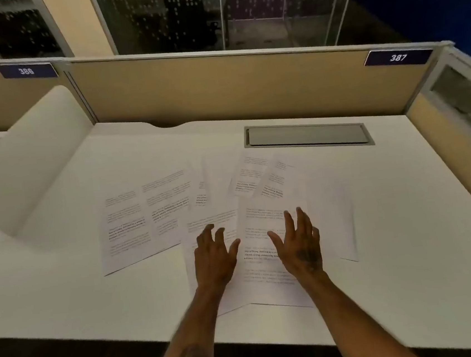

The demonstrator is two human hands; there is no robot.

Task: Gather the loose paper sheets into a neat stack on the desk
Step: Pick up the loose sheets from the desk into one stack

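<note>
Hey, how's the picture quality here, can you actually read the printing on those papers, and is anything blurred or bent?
Head view: dim, warm light; the papers are soft, print shows as lines but cannot be read. Desk edges bow from the wide lens; right margin smeared. Label 387 is legible.

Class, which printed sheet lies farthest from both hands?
The leftmost sheet, at the spread's far left; the left hand and right hand rest on central sheets.

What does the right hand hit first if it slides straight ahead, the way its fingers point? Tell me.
Probably only more paper: the right hand points at the fanned sheets overlapping ahead. Beyond those lies the grey cable hatch, then the partition. Depth is uncertain.
</note>
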